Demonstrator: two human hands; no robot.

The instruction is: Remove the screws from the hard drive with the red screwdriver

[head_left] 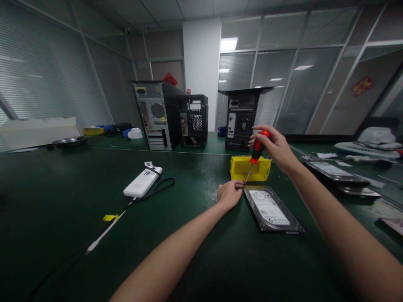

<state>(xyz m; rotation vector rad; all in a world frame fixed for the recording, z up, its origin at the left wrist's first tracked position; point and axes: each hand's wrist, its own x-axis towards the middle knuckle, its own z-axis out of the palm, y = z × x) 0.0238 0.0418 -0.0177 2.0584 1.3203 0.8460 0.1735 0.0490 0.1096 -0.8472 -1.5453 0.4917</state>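
My right hand (273, 144) is closed round the red and black handle of a screwdriver (258, 147). Its shaft slants down, with the tip by the far left corner of a hard drive (270, 207). The drive lies flat on the green table, its white label facing up. Beside that same corner rests my left hand (231, 193), its fingers drawn together near the screwdriver's tip. Whatever those fingers pinch is hidden or too small to make out. Right behind the drive a yellow plastic bin (250, 170) stands with its open side towards me.
Three computer cases (157, 117) line the back of the green table (94, 180). To the left lies a white power bank (143, 182) with a black strap and cable. More hard drives (335, 172) are stacked on the right, and a metal dish (69, 141) sits far left.
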